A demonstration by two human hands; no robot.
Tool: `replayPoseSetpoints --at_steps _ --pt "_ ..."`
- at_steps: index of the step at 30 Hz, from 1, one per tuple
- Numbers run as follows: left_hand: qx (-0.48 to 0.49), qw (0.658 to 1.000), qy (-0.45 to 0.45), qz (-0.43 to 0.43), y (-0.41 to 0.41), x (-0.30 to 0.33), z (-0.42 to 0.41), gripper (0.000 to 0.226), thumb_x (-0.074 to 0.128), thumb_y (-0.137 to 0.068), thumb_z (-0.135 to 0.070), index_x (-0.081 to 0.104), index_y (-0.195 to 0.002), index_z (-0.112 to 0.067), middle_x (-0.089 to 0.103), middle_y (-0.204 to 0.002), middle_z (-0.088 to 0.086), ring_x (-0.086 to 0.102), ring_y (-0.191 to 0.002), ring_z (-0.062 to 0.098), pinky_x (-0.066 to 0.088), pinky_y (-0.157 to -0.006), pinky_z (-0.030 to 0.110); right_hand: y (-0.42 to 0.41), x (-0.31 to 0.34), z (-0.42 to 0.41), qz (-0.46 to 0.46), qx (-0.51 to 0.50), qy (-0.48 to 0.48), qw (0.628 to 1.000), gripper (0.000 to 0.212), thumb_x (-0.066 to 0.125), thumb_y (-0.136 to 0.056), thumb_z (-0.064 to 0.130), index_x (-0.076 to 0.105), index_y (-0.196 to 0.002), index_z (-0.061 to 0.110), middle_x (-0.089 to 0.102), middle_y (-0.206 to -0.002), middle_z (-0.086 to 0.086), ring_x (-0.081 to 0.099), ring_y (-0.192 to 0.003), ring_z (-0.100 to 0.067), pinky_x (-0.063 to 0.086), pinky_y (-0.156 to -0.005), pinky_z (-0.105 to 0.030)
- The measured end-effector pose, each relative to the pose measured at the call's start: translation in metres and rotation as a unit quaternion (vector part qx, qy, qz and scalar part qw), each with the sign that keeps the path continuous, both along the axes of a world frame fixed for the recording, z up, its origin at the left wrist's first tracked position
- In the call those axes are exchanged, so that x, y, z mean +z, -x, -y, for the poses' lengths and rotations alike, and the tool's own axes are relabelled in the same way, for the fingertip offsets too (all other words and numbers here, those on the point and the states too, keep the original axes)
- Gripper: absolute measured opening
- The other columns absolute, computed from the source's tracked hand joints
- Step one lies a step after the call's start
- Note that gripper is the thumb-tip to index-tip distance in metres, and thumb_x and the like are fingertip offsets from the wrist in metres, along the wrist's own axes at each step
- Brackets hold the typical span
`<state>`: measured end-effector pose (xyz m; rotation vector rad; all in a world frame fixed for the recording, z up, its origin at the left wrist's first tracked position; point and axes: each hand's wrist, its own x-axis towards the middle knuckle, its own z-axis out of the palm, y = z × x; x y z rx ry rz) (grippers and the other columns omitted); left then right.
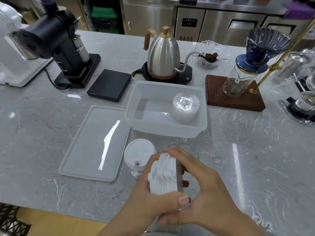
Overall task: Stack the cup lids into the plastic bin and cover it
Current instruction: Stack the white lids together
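Lids (166,174), white, a short stack turned on edge, held between both hands just above the bench (238,159). Left hand (153,200) curled round the near and left side of that stack, thumb laid across its lower edge; right hand (197,188) cupped over the right face, fingers bent across the top. Both closed on the same stack, neither free.

Roughly a third done, by the look of it. Already inside: one stack of clear lids (185,108), standing upright in the right end of the plastic bin (163,128), which sits beyond the hands and slightly right, open-topped, its left end bare. Left to do: the held stack into the bin, then the second white stack (139,159), standing just left of the hands with its sip-hole face up, then the cover. Bin cover (95,143) flat on the bench, left of the hands and touching or nearly touching the bin's left wall; cannot tell which.

Further off, beyond the bin: gooseneck kettle (162,55) on its base, black scale (110,84), black grinder (56,41) far left, glass dish (211,53), pour-over stand (238,94) on a wooden block to the right. Nothing between hands and bin; path forward open. Only likely snag: the standing white stack close beside the left hand, easy to knock when lifting away.
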<state>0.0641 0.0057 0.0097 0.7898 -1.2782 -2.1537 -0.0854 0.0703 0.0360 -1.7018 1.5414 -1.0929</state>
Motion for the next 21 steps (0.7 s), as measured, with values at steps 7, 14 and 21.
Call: replayPoseSetpoints --at_steps 7,14,21 --pt "-0.008 1.0 -0.024 -0.002 0.001 0.006 0.005 0.084 0.088 -0.061 -0.024 0.05 -0.136 -0.016 0.057 -0.125 0.032 0.064 -0.112 0.047 0.058 -0.085 0.059 0.0 -0.004 0.006 0.011 -0.004 0.001 1.0 0.105 0.093 -0.057 0.042 0.042 -0.148 0.032 0.043 -0.152 0.021 0.048 -0.135 0.003 0.041 -0.095 -0.002" --pt "0.032 0.998 0.021 0.055 0.009 0.011 0.006 0.082 0.086 -0.061 -0.03 0.052 -0.135 -0.028 0.068 -0.124 0.011 0.069 -0.114 0.03 0.056 -0.094 0.059 -0.001 -0.015 0.014 0.061 0.001 -0.052 0.997 0.115 0.094 -0.062 0.034 0.024 -0.151 0.049 0.03 -0.159 0.022 0.035 -0.145 -0.001 0.042 -0.1 -0.008" --pt "0.02 1.0 0.004 0.015 0.009 0.012 0.011 0.11 0.097 -0.048 -0.049 0.043 -0.142 -0.028 0.064 -0.132 0.014 0.065 -0.121 0.032 0.054 -0.099 0.056 0.0 -0.019 0.02 0.142 0.014 -0.074 0.987 0.114 0.085 -0.075 0.01 0.014 -0.155 0.048 0.048 -0.146 0.031 0.057 -0.127 0.0 0.053 -0.092 -0.016"
